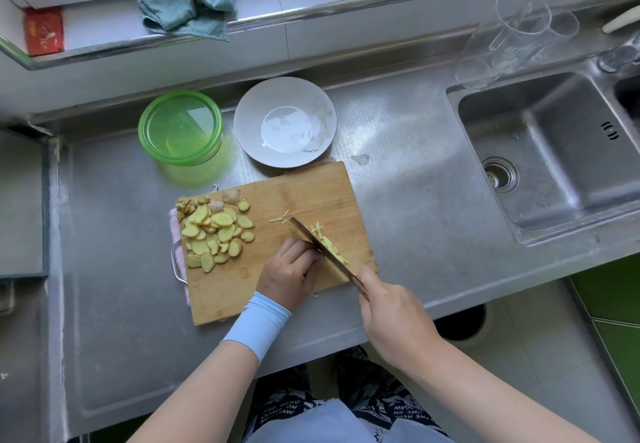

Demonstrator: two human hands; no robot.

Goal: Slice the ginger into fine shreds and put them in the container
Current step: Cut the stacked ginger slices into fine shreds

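Observation:
A bamboo cutting board [304, 193] lies on the steel counter. A pile of yellow ginger slices [214, 233] covers its left part. Thin ginger shreds [330, 243] lie just right of a cleaver blade [318, 248] that stands edge-down on the board. My right hand [391, 314] grips the cleaver's handle at the board's near right corner. My left hand [292, 271], fingers curled, presses down against the blade's left side; whatever ginger it holds is hidden. A green plastic container [180, 127] stands beyond the board on the left.
A grey bowl [285, 122] sits beside the green container, touching the board's far edge. The sink [554, 155] is to the right, with clear glass cups [519, 34] behind it. A teal cloth [188, 3] and a red box [43, 30] lie on the back ledge.

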